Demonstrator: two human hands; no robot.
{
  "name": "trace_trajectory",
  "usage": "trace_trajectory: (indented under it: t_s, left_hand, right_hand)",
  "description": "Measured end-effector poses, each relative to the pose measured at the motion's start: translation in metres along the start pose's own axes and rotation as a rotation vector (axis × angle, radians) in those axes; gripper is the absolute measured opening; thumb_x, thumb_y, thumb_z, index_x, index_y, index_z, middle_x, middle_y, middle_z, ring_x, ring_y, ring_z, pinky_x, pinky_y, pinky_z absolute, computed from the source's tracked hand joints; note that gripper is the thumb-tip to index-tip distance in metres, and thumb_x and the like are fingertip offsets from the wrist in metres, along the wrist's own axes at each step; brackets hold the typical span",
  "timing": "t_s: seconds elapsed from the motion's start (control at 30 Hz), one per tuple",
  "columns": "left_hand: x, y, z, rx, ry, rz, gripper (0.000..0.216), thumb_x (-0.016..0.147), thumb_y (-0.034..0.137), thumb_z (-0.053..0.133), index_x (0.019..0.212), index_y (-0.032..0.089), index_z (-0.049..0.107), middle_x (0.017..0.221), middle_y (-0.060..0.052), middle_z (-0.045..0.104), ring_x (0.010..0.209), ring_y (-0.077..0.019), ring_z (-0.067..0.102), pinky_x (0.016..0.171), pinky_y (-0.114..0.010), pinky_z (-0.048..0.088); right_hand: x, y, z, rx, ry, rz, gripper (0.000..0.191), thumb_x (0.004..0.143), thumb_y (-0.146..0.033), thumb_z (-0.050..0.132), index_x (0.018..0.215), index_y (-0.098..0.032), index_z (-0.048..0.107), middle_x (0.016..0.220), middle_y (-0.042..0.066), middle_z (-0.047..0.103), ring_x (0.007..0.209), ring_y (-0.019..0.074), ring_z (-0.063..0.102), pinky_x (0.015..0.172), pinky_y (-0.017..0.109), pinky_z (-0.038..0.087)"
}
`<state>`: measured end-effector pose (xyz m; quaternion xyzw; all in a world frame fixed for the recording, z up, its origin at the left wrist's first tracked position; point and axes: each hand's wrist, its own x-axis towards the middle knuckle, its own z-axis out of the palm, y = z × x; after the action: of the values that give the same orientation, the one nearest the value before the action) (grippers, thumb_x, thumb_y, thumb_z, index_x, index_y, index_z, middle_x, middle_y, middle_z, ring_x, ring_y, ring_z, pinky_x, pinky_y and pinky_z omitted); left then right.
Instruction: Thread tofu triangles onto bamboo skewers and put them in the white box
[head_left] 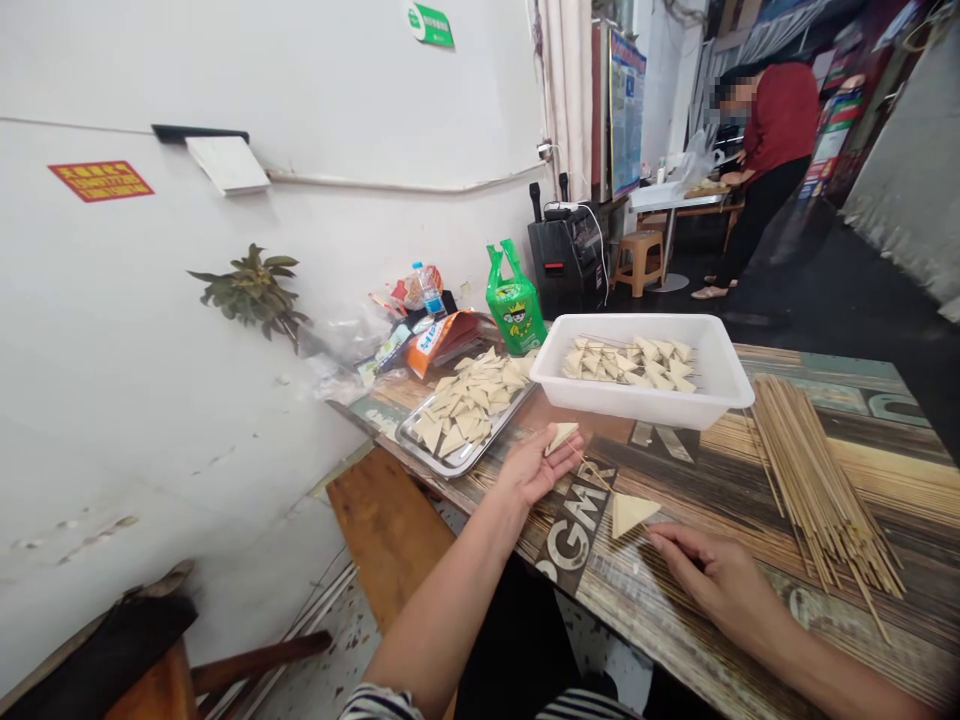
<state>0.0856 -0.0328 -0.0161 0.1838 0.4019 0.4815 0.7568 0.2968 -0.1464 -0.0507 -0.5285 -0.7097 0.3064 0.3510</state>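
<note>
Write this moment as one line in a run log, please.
left hand: holds triangle | right hand: holds skewer, one triangle threaded | tray: loose triangles | tub: loaded skewers | table: bare skewers

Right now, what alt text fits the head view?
A person's right hand holds a skewer bearing a pale triangle; the left hand holds a second triangle. On the table are more triangles in a tray and tub, plus loose skewers.

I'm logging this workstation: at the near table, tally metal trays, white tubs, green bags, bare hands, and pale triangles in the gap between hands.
Metal tray: 1
White tub: 1
Green bag: 1
Left hand and right hand: 2
Pale triangle in that gap: 1
Total: 6
</note>
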Motion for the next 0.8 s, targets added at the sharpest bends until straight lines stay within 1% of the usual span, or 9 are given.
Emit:
trace_trajectory:
  t_s: [0.13,0.37,0.5,0.67,0.8]
  left_hand:
    - [0.000,-0.001,0.000,-0.016,0.001,0.003,0.017,0.078,0.021,0.058,0.087,0.008,0.057,0.095,-0.016,0.065,0.091,-0.0224,0.063,0.082,-0.036,0.050]
    - [-0.001,-0.003,0.000,0.004,-0.017,0.013,0.017,0.078,0.021,0.058,0.088,0.008,0.057,0.098,-0.016,0.065,0.090,-0.0221,0.063,0.082,-0.036,0.050]
    - [0.000,-0.004,-0.001,0.034,-0.026,0.011,0.015,0.077,0.020,0.058,0.086,0.008,0.056,0.095,-0.016,0.065,0.087,-0.0222,0.064,0.082,-0.038,0.049]
    - [0.000,-0.007,-0.001,0.055,-0.017,0.016,0.013,0.076,0.019,0.059,0.083,0.010,0.054,0.093,-0.016,0.066,0.086,-0.0229,0.064,0.081,-0.040,0.049]
    - [-0.001,-0.013,0.000,0.067,-0.026,0.037,0.012,0.076,0.020,0.060,0.081,0.011,0.053,0.093,-0.015,0.066,0.083,-0.0216,0.065,0.080,-0.039,0.050]
  right_hand:
    - [0.000,0.001,0.000,-0.009,0.005,0.002,0.027,0.083,-0.035,0.047,0.090,-0.020,0.068,0.089,0.003,0.071,0.080,0.0188,0.066,0.073,0.026,0.049]
    - [0.000,0.001,0.001,-0.019,0.008,-0.004,0.027,0.083,-0.035,0.048,0.091,-0.021,0.069,0.090,0.003,0.072,0.080,0.0190,0.066,0.073,0.027,0.050]
    - [0.001,0.002,0.000,-0.022,0.010,-0.006,0.026,0.083,-0.034,0.048,0.091,-0.021,0.069,0.091,0.003,0.071,0.081,0.0193,0.066,0.074,0.027,0.050]
    - [0.001,0.000,0.000,-0.030,0.022,-0.015,0.026,0.083,-0.034,0.047,0.090,-0.022,0.069,0.088,0.003,0.072,0.078,0.0192,0.066,0.071,0.027,0.051]
    - [0.001,-0.004,0.001,-0.034,0.044,-0.026,0.027,0.083,-0.034,0.046,0.088,-0.021,0.069,0.086,0.003,0.072,0.076,0.0191,0.066,0.069,0.026,0.051]
